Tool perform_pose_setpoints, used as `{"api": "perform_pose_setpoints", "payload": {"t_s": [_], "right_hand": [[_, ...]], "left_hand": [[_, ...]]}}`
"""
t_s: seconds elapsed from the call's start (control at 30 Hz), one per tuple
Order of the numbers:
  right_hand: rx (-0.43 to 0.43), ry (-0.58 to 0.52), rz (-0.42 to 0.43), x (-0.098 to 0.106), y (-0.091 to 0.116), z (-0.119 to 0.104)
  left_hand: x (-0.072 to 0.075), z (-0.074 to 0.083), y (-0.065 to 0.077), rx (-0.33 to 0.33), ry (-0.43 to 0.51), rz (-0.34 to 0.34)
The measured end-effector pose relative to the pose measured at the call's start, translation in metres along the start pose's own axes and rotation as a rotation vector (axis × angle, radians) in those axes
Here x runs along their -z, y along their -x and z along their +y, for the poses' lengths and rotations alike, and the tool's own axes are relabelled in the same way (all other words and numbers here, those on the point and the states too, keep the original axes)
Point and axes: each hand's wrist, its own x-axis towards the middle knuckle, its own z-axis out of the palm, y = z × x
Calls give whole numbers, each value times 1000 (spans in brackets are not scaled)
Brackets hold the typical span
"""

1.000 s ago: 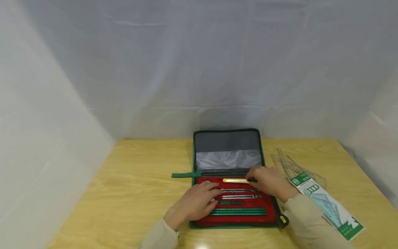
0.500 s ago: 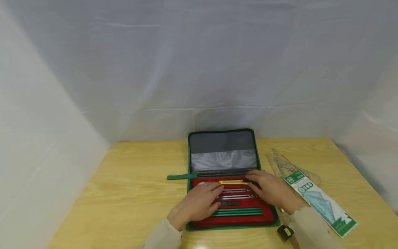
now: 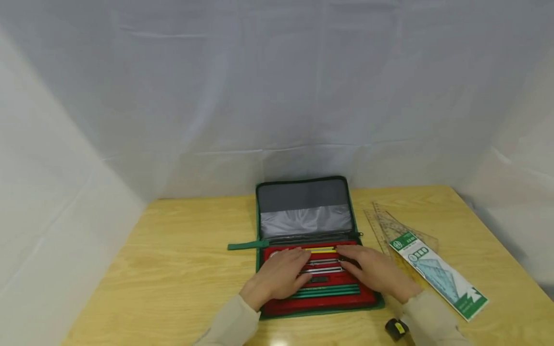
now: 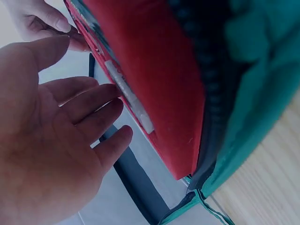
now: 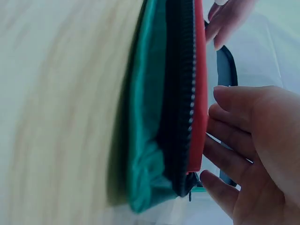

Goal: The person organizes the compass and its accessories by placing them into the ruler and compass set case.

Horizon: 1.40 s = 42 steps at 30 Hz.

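Observation:
A green zip case [image 3: 322, 313] lies unfolded on the table with a red insert [image 3: 320, 302] in its near half. My left hand [image 3: 279, 276] rests on the insert's left part, fingers extended, the fingertips by the left end of a yellow utility knife [image 3: 323, 250]. At that knife's right end are the fingertips of my right hand [image 3: 378, 270], loosely bent and covering the end. Between the hands lie silver compasses [image 3: 326, 270], a small dark green box [image 3: 319, 279] and green pencils [image 3: 333, 290]. In the left wrist view a whitish stick-like piece [image 4: 129, 96] sits in the insert.
Clear set squares [image 3: 424, 238] and a green-and-white packet [image 3: 441, 276] lie right of the case. A black tape measure [image 3: 396, 329] is beside my right sleeve. The case's lid [image 3: 305, 197] leans up behind, and a green strap [image 3: 246, 245] sticks out left.
My right fingers have gone from holding the utility knife's black end to lying on it, with the knife flat. My left hand has slid slightly farther forward. The head view has shifted.

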Motion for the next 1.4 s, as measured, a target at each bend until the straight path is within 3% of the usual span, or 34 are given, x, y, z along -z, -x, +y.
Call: {"api": "perform_pose_setpoints", "payload": {"t_s": [0.23,0.37,0.47,0.53,0.73,1.03,1.27,1.4], "right_hand": [[-19,-128,19,4,3,6],[-34,-56,135,9,11,10],[-95,21,219,14,22,15],[-149,24,231,17,30,18],[-258,-47,167,23,49,26],[-378,-123,72,24,70,24],[-496,-178,26,22,78,18],[-552,-146,13,18,79,16]], "left_hand": [[0,2,1,-29,-32,35],[1,4,2,-48,1,38],[2,8,0,-78,19,32],[3,10,-1,-104,27,24],[5,19,-5,-158,57,8],[1,31,-9,-212,21,26],[-2,37,-10,-188,79,-23],[-4,38,-11,-195,80,-23]]}}
